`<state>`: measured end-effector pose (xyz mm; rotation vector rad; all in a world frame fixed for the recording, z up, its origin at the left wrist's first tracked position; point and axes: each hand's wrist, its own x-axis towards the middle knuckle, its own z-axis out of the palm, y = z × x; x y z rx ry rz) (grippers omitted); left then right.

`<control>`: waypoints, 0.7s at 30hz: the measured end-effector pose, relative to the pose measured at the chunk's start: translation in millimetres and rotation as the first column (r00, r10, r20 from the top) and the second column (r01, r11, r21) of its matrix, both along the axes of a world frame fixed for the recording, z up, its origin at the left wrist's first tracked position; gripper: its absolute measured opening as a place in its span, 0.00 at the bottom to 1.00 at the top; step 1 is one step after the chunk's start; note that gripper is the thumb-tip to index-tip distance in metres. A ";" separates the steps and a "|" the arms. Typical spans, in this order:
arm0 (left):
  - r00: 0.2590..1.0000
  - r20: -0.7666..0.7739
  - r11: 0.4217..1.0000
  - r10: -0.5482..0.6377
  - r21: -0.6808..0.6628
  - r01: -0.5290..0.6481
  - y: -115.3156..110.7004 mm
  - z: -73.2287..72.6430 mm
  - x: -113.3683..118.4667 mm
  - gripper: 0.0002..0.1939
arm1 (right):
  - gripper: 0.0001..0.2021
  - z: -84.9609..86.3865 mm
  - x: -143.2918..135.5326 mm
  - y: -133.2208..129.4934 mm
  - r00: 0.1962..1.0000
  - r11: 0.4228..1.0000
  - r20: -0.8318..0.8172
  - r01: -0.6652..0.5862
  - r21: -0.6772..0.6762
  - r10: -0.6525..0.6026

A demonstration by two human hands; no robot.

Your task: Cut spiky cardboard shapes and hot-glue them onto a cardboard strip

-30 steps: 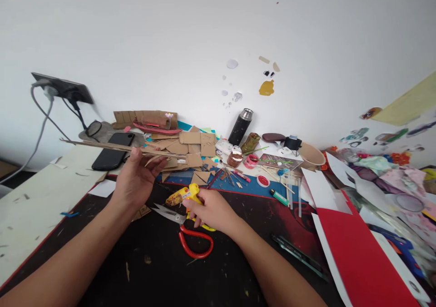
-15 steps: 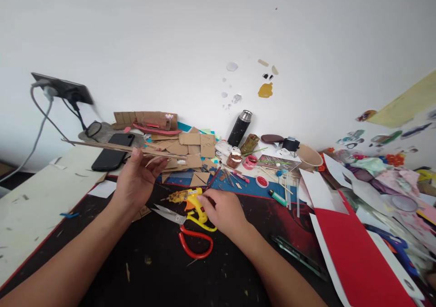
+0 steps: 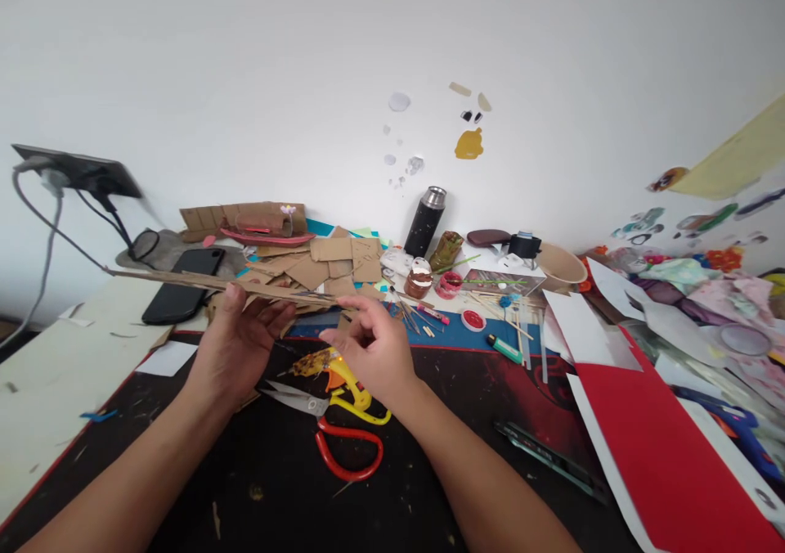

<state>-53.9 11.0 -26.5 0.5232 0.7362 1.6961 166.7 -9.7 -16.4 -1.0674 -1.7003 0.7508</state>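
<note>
Right hand (image 3: pixel 381 352), grip unclear, has moved from one glue gun (image 3: pixel 347 377) to one cardboard strip (image 3: pixel 184 280) the left hand (image 3: pixel 236 342) holds.

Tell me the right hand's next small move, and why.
I'd probably pinch the thumb and forefinger of the right hand together on the near end of the cardboard strip: the forefinger is already at that end while the thumb sits lower, apart from it, and the left hand holds the strip only near its middle.

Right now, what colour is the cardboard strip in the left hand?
Brown; the cardboard strip shows in the head view.
</note>
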 end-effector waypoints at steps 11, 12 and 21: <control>0.984 -0.170 0.999 -0.044 -0.035 0.039 -8.8 8.2 11.7 0.36 | 0.20 -5.7 15.6 -11.0 0.969 0.992 0.239 0.036 0.118 -0.064; 0.983 -0.175 0.999 -0.048 -0.033 0.043 -8.5 7.2 11.5 0.36 | 0.19 -4.9 15.1 -11.5 0.961 0.991 0.268 0.030 0.130 -0.064; 0.976 -0.207 0.997 -0.071 -0.009 0.071 -8.8 4.8 9.1 0.35 | 0.15 -4.2 15.1 -12.9 0.946 0.983 0.310 0.046 0.175 -0.099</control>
